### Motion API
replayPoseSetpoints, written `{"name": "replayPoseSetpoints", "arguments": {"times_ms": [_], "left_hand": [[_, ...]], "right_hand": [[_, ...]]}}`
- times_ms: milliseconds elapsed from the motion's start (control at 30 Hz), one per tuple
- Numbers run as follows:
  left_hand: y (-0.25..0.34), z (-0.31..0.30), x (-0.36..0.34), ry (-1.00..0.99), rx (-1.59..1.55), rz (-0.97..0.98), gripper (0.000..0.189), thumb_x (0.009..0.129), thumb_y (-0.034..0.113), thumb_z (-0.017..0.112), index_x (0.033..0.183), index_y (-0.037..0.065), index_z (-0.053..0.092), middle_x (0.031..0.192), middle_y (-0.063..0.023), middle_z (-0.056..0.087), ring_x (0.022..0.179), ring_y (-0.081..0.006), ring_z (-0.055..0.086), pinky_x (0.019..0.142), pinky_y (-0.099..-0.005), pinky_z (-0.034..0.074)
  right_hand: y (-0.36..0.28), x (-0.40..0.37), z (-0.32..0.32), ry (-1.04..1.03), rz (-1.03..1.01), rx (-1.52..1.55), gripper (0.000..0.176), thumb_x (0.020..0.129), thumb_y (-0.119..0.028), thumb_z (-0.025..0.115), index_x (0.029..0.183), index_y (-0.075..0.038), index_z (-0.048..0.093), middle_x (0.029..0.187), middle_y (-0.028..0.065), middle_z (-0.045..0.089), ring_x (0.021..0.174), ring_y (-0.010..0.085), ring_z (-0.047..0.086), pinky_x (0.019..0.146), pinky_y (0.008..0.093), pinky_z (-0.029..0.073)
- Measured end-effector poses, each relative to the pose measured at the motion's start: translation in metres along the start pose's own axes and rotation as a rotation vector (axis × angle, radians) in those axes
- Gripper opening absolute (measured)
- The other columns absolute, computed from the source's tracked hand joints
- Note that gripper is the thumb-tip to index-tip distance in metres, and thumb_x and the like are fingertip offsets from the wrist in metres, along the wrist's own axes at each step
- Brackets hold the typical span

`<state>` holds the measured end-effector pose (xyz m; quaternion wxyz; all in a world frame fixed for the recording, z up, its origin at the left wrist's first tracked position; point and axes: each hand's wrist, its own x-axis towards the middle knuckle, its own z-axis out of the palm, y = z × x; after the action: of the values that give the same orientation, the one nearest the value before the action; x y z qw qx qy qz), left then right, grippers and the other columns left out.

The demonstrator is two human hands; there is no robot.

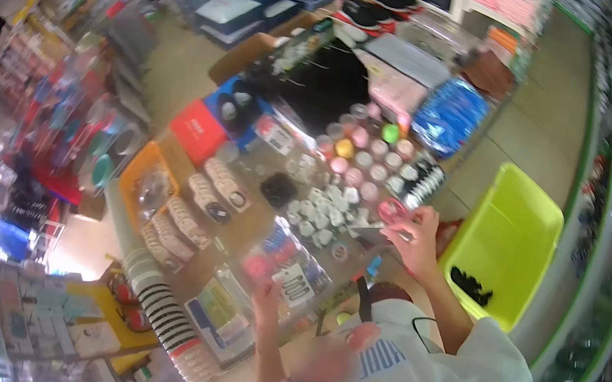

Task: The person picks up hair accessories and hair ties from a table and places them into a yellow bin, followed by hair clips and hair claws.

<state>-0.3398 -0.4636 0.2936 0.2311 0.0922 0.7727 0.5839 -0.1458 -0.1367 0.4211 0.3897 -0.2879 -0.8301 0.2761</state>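
My left hand (266,300) is closed at the near edge of a clear plastic pack (313,278). Pink, red and blue pieces show inside this pack, along with a white label with dark round marks. My right hand (415,231) is raised at the table's right side, its fingers pinched on a thin, pale strip-like thing (374,229) that I cannot name. Just beyond those fingers sits a small round pink container (391,210). Many small white pieces (322,214) lie loose to the left of my right hand.
Small round jars (360,160) stand in rows behind the white pieces. A yellow-green tub (515,236) with a black item inside stands at right. Stacked cups (162,309) line the left table edge near an orange basket (153,176). Shelves (600,243) run along the right.
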Motion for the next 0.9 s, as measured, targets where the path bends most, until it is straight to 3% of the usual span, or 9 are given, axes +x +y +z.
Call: {"name": "replayPoseSetpoints", "arguments": {"times_ms": [100,167,233,267,367,500,600,767,900], "left_hand": [[-0.017,0.008,-0.017,-0.065,-0.01,0.039,0.021,0.09,0.017,0.065,0.087,-0.003,0.066,0.074,-0.0055,0.063,0.07,-0.0113,0.055,0.064,-0.0307,0.045],[-0.014,0.017,-0.028,-0.185,0.042,0.04,0.021,0.09,0.017,0.065,0.086,-0.003,0.065,0.074,-0.0051,0.063,0.07,-0.0117,0.056,0.065,-0.0304,0.045],[-0.01,0.039,-0.043,-0.29,0.05,0.024,0.008,0.095,0.012,0.062,0.092,0.004,0.062,0.08,0.0015,0.063,0.07,-0.0031,0.055,0.063,-0.0203,0.043],[-0.013,0.047,-0.047,-0.321,0.045,-0.009,0.009,0.095,0.012,0.062,0.092,0.004,0.063,0.081,0.0012,0.064,0.07,-0.0033,0.055,0.064,-0.0203,0.044],[-0.003,0.085,-0.06,-0.41,-0.024,-0.065,0.011,0.094,0.014,0.063,0.095,0.003,0.062,0.083,-0.0004,0.065,0.071,-0.0043,0.056,0.065,-0.0206,0.045],[0.013,0.138,-0.076,-0.521,-0.018,-0.053,0.012,0.095,0.013,0.062,0.099,0.002,0.062,0.089,-0.0028,0.067,0.077,-0.0067,0.06,0.068,-0.0229,0.048],[-0.008,0.185,-0.077,-0.572,-0.025,-0.065,0.013,0.095,0.013,0.063,0.101,0.001,0.062,0.091,-0.0036,0.067,0.078,-0.0073,0.061,0.069,-0.0237,0.048],[0.012,0.262,-0.081,-0.709,0.111,-0.053,0.013,0.095,0.012,0.063,0.101,0.001,0.062,0.092,-0.0041,0.067,0.078,-0.0074,0.061,0.07,-0.0232,0.048],[0.069,0.322,-0.112,-0.587,0.136,-0.163,0.014,0.094,0.013,0.063,0.1,0.0,0.063,0.089,-0.0028,0.067,0.077,-0.0065,0.06,0.069,-0.0216,0.046]], "right_hand": [[0.005,-0.05,-0.033,-0.074,0.043,-0.04,0.017,0.073,-0.027,0.081,0.078,-0.015,0.072,0.105,0.006,0.055,0.107,0.028,0.048,0.092,0.0433,0.031],[0.0,-0.079,-0.065,-0.144,0.277,-0.009,0.016,0.078,-0.022,0.078,0.086,-0.01,0.071,0.094,0.0078,0.064,0.095,0.0239,0.061,0.085,0.0391,0.044],[0.006,-0.099,-0.095,-0.189,0.554,0.2,0.017,0.081,-0.02,0.077,0.089,-0.006,0.07,0.085,0.0092,0.067,0.084,0.0209,0.067,0.078,0.035,0.051],[0.018,-0.113,-0.107,-0.143,0.453,0.085,0.02,0.084,-0.018,0.074,0.092,-0.001,0.067,0.076,0.0109,0.069,0.072,0.018,0.069,0.069,0.0293,0.055],[0.058,-0.153,-0.142,0.069,0.623,0.059,0.02,0.085,-0.018,0.073,0.092,0.0,0.067,0.078,0.0108,0.069,0.074,0.0166,0.068,0.069,0.0294,0.053],[0.162,-0.2,-0.177,0.344,0.741,0.044,0.02,0.088,-0.016,0.069,0.095,0.002,0.066,0.082,0.0117,0.071,0.073,0.0147,0.066,0.064,0.0274,0.05],[0.217,-0.207,-0.206,0.354,0.998,0.24,0.02,0.088,-0.015,0.067,0.098,0.003,0.066,0.084,0.0119,0.071,0.074,0.0149,0.066,0.065,0.0288,0.051],[0.334,-0.215,-0.209,0.357,0.993,0.092,0.02,0.087,-0.013,0.066,0.1,0.002,0.067,0.087,0.0132,0.071,0.08,0.0201,0.069,0.07,0.0321,0.053],[0.43,-0.233,-0.18,0.26,1.044,-0.009,0.02,0.088,-0.012,0.063,0.104,0.0,0.066,0.095,0.0155,0.071,0.088,0.0275,0.069,0.079,0.0365,0.053]]}}
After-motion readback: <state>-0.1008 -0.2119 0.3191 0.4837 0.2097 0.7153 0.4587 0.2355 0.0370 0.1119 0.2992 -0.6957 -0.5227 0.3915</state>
